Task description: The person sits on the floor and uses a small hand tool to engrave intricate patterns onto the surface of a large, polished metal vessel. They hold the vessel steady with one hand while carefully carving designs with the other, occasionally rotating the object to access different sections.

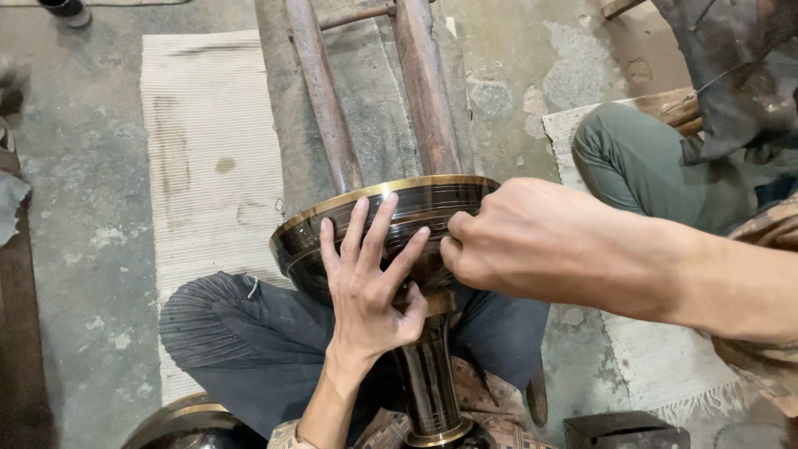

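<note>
Head view: I see my left hand (370, 287) with fingers spread flat on the dark brass-rimmed bowl (391, 218) to steady it on my lap against the wooden frame (366, 91); right hand (532, 241) curled tight at the rim, what it pinches hidden.

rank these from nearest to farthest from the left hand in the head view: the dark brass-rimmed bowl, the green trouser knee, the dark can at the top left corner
1. dark brass-rimmed bowl: directly under the left hand, touching it.
2. green trouser knee: up to the right, beyond the right hand.
3. dark can: far top left corner on the floor.
</note>
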